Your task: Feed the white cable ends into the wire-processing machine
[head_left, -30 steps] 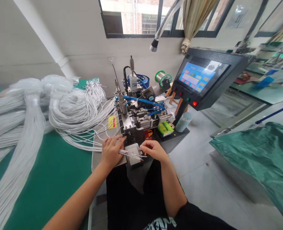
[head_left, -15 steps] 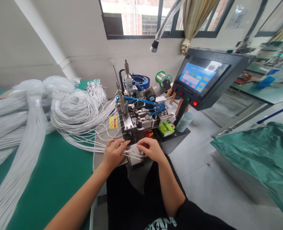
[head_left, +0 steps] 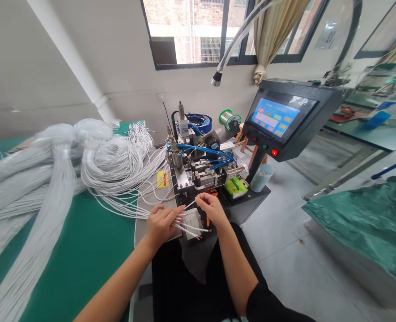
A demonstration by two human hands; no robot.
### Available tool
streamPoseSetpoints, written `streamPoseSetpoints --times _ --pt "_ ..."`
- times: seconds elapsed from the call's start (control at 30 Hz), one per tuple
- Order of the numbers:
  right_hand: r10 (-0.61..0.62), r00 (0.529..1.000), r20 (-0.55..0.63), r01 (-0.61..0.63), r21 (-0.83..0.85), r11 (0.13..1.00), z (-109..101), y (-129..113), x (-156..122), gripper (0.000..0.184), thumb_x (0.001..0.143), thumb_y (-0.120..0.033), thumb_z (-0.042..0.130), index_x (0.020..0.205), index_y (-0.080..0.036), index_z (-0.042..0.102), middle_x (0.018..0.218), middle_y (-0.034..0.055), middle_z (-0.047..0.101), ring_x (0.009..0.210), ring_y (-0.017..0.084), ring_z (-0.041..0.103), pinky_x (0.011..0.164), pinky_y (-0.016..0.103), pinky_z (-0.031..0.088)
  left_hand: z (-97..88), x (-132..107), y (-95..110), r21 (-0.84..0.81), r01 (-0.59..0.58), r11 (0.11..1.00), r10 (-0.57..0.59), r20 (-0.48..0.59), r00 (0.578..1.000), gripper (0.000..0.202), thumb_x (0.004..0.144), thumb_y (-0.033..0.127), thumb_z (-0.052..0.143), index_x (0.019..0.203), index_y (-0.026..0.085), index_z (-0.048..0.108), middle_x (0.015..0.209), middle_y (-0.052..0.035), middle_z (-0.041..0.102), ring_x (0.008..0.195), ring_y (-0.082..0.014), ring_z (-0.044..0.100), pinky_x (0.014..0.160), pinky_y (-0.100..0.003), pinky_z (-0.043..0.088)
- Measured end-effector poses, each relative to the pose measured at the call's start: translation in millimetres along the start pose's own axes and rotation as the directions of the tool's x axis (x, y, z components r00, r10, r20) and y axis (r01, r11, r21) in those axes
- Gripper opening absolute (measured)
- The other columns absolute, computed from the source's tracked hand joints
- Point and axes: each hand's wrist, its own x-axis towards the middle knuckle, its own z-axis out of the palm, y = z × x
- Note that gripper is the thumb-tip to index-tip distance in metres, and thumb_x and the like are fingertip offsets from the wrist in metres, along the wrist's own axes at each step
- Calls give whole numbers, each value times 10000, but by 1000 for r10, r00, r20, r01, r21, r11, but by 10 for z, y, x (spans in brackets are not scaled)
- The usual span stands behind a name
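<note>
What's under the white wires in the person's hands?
Under the white wires fanning from the left hand sits a small white block at the machine's front. The right hand pinches one wire. The hands and wires cover the block's base.

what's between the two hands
In the head view, a fan of white wire ends held by the left hand, over a small white block; the right hand pinches one wire.
</note>
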Motion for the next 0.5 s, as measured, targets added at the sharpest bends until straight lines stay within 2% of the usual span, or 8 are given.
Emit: streamPoseSetpoints --times 0.17,0.27,0.37,0.43,0.5 --pt "-23 999 -33 25 60 998 121 -21 16 328 803 -461 645 661 -176 566 604 -29 495 533 96 391 532 234 330 48 -19 -41 -30 -6 1000 6 7 1000 356 871 93 451 1136 217 653 875 -24 707 787 -144 631 785 -302 408" --pt "-19 999 -47 20 19 1000 150 10 23 315 813 -455 624 675 -176 577 598 -25 519 522 101 414 526 234 337 52 -6 -38 -3 39 999 -39 18 999 371 841 70 445 1101 208 672 823 -25 685 762 -153 613 769 -303 411" --pt "-103 992 -75 84 -222 971 85 45 38 246 826 -400 604 734 -173 631 649 0 593 584 130 504 575 244 380 53 9 -30 46 98 994 -100 56 993 422 802 33 447 1096 229 679 775 -8 661 732 -153 597 776 -313 395" --pt "-177 983 -42 144 -422 895 12 58 52 203 836 -344 585 754 -174 659 683 13 629 618 142 535 608 249 391 58 16 -28 57 99 993 -103 79 991 491 771 -3 434 1122 247 671 776 -2 651 743 -151 595 804 -322 382" --pt "-201 979 17 178 -544 820 -51 70 68 187 842 -306 565 752 -179 669 689 14 643 621 144 543 615 250 386 66 18 -29 60 85 995 -90 103 991 544 747 -22 427 1148 260 661 781 -2 639 755 -153 591 822 -329 374"
